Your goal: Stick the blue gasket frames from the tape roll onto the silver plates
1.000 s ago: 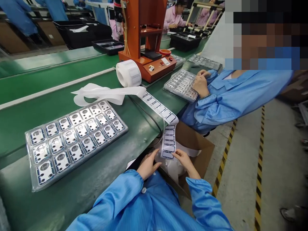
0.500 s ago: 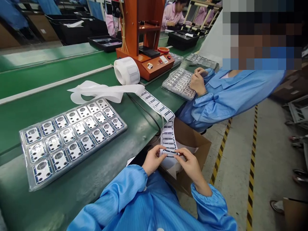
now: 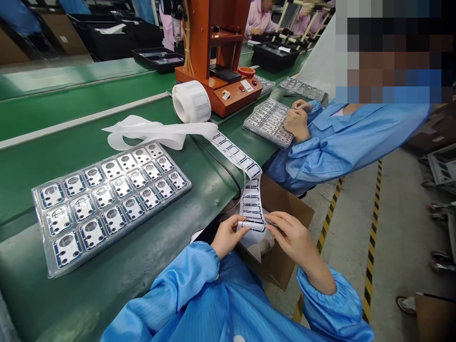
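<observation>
A strip of white labels with dark blue outlines hangs over the table edge in front of me. My left hand pinches the strip's left edge between thumb and forefinger, where the strip bends over into a white fold. At the right edge, my right hand has its thumb and forefinger closed on the strip, its other fingers loosely bent. A clear plastic tray to my left holds rows of flat silver plates with blue edges. Behind it lies a loop of bare white backing tape.
A label roll stands by an orange press. A cardboard box sits below the strip. A black cable crosses the table edge. To the right, a co-worker's hands are over another tray.
My right hand has shifted right and its wrist has swung outward. The fold between my hands now shows a plain white face. My left hand stays nearly in place.
</observation>
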A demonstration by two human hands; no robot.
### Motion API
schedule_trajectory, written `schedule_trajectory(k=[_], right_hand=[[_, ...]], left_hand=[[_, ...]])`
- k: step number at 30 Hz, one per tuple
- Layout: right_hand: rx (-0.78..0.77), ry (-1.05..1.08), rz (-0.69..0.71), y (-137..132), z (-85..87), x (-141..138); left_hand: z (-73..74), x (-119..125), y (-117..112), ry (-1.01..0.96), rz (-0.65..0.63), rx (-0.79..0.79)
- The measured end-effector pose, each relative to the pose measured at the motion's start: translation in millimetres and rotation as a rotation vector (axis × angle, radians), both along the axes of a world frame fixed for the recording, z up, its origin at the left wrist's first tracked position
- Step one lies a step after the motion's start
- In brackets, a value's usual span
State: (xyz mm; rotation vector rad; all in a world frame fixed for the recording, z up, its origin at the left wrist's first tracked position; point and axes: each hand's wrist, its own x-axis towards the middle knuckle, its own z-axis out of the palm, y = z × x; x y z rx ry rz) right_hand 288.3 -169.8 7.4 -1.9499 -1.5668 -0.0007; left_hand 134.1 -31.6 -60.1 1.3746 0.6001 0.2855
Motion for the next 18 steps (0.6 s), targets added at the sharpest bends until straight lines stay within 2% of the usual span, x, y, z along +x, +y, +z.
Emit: schedule_trajectory(k=[3,7,10,15,18], right_hand=[[-0.082,-0.146,0.049,3.8,7.5,-0.1],[-0.134,-0.249,0.088,6.2,8.0,-0.9],[-0.144,-0.321,0.08,3.0,11.4,-4.2],[-0.062,-0.365,0.123,-6.8,31.6,-17.9],[0.05,-0.31,0.187,-9.7,43.1,-25.9]], left_hand=[[1.6,0.3,-0.8,0.009,-0.011,0.05],[6.0,-1.9,-0.6,0.0,-0.032,0.08],[8.9,-5.4,1.5,0.052,-0.105,0.184],[3.6,-6.3,4.8,0.193,-0.285,0.278],[4.5,-8.4,1.2,0.27,-0.353,0.457]])
